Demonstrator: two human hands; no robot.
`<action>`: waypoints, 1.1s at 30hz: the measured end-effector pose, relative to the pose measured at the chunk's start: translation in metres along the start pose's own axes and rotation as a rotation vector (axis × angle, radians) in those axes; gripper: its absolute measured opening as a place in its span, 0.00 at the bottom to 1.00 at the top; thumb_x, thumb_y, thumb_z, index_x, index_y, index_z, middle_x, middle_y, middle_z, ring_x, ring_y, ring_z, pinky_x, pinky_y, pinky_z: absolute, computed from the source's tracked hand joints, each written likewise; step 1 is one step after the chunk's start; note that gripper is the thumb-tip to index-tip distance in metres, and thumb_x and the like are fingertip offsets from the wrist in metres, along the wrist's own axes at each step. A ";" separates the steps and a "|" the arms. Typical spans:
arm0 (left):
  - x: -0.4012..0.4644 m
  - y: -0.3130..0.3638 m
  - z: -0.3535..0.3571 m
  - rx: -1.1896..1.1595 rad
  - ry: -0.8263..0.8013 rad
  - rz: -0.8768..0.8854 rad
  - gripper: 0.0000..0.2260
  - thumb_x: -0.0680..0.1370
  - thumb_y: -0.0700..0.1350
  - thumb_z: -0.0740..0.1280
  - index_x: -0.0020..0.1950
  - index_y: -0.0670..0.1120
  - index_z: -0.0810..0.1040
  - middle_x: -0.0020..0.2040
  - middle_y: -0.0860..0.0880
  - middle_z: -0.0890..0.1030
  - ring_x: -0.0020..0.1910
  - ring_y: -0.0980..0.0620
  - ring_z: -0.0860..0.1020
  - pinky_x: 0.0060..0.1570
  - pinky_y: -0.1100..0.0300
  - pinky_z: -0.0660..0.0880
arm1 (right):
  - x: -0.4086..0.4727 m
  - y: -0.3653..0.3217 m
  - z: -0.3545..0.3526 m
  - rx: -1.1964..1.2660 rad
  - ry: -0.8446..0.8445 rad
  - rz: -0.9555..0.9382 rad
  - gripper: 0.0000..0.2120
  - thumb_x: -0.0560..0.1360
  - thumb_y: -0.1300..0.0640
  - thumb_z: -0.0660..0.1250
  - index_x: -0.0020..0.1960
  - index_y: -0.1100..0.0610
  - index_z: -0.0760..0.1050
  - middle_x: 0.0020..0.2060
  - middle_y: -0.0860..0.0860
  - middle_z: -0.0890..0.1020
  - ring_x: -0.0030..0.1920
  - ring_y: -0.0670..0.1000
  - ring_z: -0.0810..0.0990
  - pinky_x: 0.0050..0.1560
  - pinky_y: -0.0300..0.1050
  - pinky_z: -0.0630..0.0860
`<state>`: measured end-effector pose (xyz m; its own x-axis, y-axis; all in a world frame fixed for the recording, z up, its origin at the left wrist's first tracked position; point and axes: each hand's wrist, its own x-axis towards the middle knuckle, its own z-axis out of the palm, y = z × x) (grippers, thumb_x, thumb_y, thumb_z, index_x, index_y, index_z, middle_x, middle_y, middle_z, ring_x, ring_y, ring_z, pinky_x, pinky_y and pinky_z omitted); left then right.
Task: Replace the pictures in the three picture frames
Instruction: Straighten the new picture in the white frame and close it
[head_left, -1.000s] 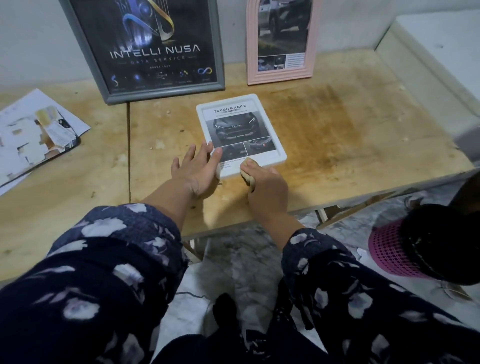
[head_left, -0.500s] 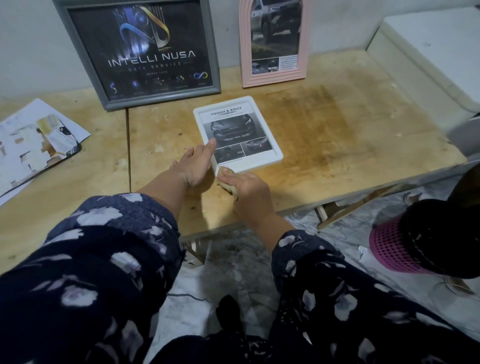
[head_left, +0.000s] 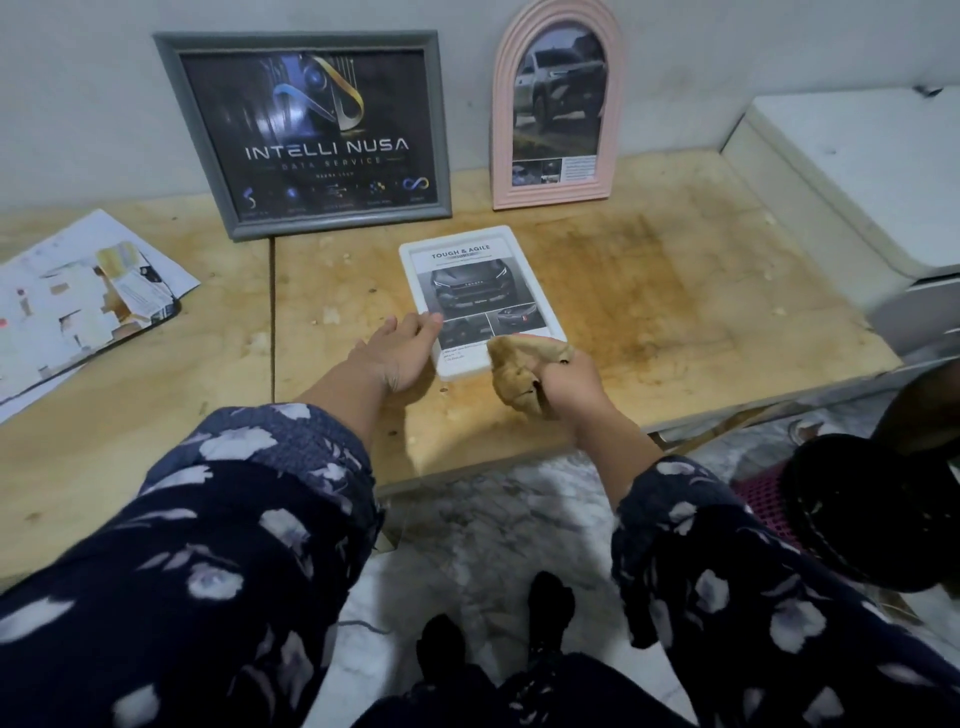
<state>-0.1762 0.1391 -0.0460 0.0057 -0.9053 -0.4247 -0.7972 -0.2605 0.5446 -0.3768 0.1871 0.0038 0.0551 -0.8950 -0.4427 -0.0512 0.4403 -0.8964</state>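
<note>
Papers (head_left: 78, 296): far left of the frame, on the counter (head_left: 675, 291).
Grey frame (head_left: 306, 130): upper left, leaning on the wall.
Left hand (head_left: 400, 353): centre, fingers straight, touching the white frame's left edge.
White frame (head_left: 480, 299): centre, flat on the counter.
Right hand (head_left: 563, 382): grips what looks like a tan cloth (head_left: 519, 366) over the white frame's near corner.
Pink arched frame (head_left: 556, 109): upper right, upright.

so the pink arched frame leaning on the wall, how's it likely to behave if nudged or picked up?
The pink arched frame stands tall on a narrow base, only leaning on the wall, so a nudge probably tips it. It looks rigid, likely light. Its glossy front may be glazed, so treat it as fragile.
</note>
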 end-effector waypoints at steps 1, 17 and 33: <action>-0.001 -0.002 0.002 0.032 0.014 0.005 0.31 0.79 0.66 0.39 0.77 0.52 0.58 0.78 0.48 0.59 0.77 0.47 0.55 0.73 0.40 0.52 | 0.002 -0.005 -0.004 0.004 0.005 0.009 0.21 0.76 0.76 0.52 0.45 0.56 0.78 0.20 0.45 0.77 0.21 0.44 0.71 0.22 0.29 0.64; 0.061 0.023 -0.025 -0.106 0.374 -0.321 0.19 0.77 0.51 0.63 0.65 0.45 0.69 0.60 0.46 0.77 0.57 0.44 0.76 0.57 0.50 0.75 | 0.153 -0.084 -0.014 -0.399 -0.065 -0.258 0.13 0.77 0.68 0.63 0.56 0.57 0.81 0.52 0.50 0.84 0.49 0.45 0.81 0.52 0.40 0.79; 0.081 0.045 -0.009 0.013 0.513 -0.489 0.15 0.76 0.54 0.65 0.60 0.49 0.75 0.58 0.46 0.72 0.49 0.40 0.78 0.40 0.56 0.68 | 0.244 -0.063 0.072 -1.411 -0.567 -0.997 0.27 0.70 0.68 0.69 0.67 0.53 0.74 0.68 0.51 0.74 0.65 0.56 0.73 0.62 0.49 0.72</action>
<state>-0.2066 0.0505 -0.0494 0.6457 -0.7305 -0.2224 -0.6381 -0.6761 0.3683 -0.2879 -0.0536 -0.0498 0.8690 -0.4936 -0.0349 -0.4861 -0.8385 -0.2463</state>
